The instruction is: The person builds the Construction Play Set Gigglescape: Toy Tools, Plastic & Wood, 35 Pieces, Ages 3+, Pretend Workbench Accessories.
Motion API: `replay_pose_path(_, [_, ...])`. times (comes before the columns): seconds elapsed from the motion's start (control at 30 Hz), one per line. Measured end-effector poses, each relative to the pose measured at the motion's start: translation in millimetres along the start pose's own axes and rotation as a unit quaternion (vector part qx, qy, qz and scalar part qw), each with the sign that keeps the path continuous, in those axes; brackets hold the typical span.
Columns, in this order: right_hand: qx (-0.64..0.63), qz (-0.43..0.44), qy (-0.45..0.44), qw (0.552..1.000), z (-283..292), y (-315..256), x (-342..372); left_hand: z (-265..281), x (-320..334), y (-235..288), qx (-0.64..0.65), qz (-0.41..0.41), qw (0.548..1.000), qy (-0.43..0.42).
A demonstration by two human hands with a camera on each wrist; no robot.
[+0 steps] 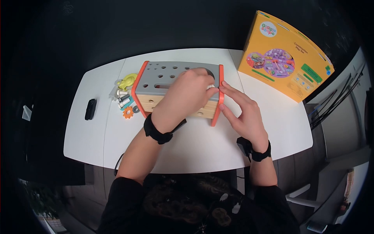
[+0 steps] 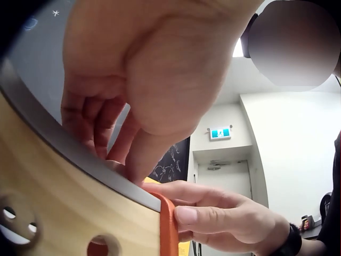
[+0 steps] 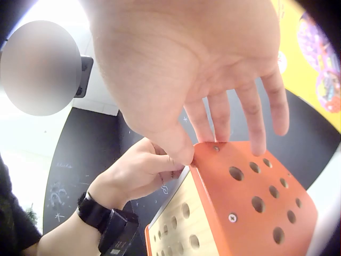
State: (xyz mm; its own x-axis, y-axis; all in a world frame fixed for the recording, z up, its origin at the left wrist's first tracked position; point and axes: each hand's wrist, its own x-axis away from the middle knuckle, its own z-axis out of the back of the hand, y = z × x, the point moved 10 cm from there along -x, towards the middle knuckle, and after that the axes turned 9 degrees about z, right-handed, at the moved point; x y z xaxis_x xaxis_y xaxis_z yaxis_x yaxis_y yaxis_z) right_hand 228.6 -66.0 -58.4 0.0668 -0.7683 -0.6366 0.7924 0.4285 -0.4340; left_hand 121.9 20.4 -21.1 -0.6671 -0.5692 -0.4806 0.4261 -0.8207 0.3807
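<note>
A toy box with a grey perforated top, pale wooden sides and orange end panels stands on the table. Over the top's right end, my left hand has its thumb and fingers bent together around a small whitish piece, mostly hidden by the fingers. My right hand rests its fingertips and thumb on the upper edge of the right orange panel, its fingers fairly straight and spread in the right wrist view. The left wrist view shows both hands close together at that corner.
Left of the box lie loose toy parts: an orange gear, a yellow-green piece and several bolts. A black object lies farther left on the white table. A yellow printed carton stands at the back right.
</note>
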Motion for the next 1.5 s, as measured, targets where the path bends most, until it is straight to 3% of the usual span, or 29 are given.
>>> replay_pose_path(0.07, [-0.01, 0.008, 0.0, 1.0, -2, -2, -1, -3, 2, -1, 0.0, -0.007, 1.0, 0.001])
replay_pose_path(0.13, [-0.013, 0.0, 0.006, 1.0, -2, 1, -1, -4, 5, 11, -0.027, -0.087, 0.996, 0.025])
replay_pose_path(0.37, [-0.016, 0.011, -0.003, 1.0, -2, -5, -6, 9, 11, -2, 0.013, -0.036, 0.999, 0.033])
replay_pose_path(0.47, [-0.003, 0.005, -0.011, 1.0, 0, -7, -8, 42, 17, -18, 0.04, -0.031, 0.994, 0.093])
replay_pose_path(0.53, [-0.002, 0.0, -0.015, 1.0, 2, -9, -9, 79, 18, -48, 0.028, -0.005, 0.986, 0.167])
replay_pose_path(0.57, [0.006, -0.007, -0.019, 1.0, 2, -8, -8, 89, 20, -60, 0.022, -0.002, 0.986, 0.166])
replay_pose_path(0.63, [0.004, -0.004, -0.016, 1.0, 3, -8, -7, 123, 28, -112, -0.001, 0.128, 0.966, 0.226])
replay_pose_path(0.7, [0.008, -0.019, -0.023, 1.0, 2, -6, -7, 132, 38, -171, -0.097, 0.229, 0.954, 0.17])
replay_pose_path(0.73, [0.005, -0.029, -0.025, 0.999, 2, -6, -7, 138, 47, -190, -0.104, 0.23, 0.953, 0.17])
replay_pose_path(0.8, [0.001, -0.029, -0.026, 0.999, 2, -5, -7, 123, 73, -254, -0.213, 0.373, 0.902, 0.044])
replay_pose_path(0.93, [-0.016, -0.042, -0.031, 0.999, 0, -2, -6, 105, 108, -299, -0.278, 0.392, 0.876, -0.032])
replay_pose_path(1.0, [-0.016, -0.046, -0.031, 0.998, -1, -1, -5, 94, 124, -311, -0.26, 0.45, 0.85, -0.087])
replay_pose_path(1.13, [-0.014, -0.048, -0.034, 0.998, -2, 1, -4, 80, 140, -333, -0.245, 0.469, 0.843, -0.098])
replay_pose_path(1.23, [-0.005, -0.039, -0.035, 0.999, 0, -1, -6, 77, 143, -345, -0.246, 0.427, 0.868, -0.063])
replay_pose_path(1.43, [0.022, -0.009, -0.043, 0.999, 0, 0, -8, 99, 141, -314, -0.208, 0.408, 0.889, 0.02])
replay_pose_path(1.5, [0.103, 0.081, -0.05, 0.99, 0, -11, -10, 103, 143, -305, -0.189, 0.421, 0.886, 0.038])
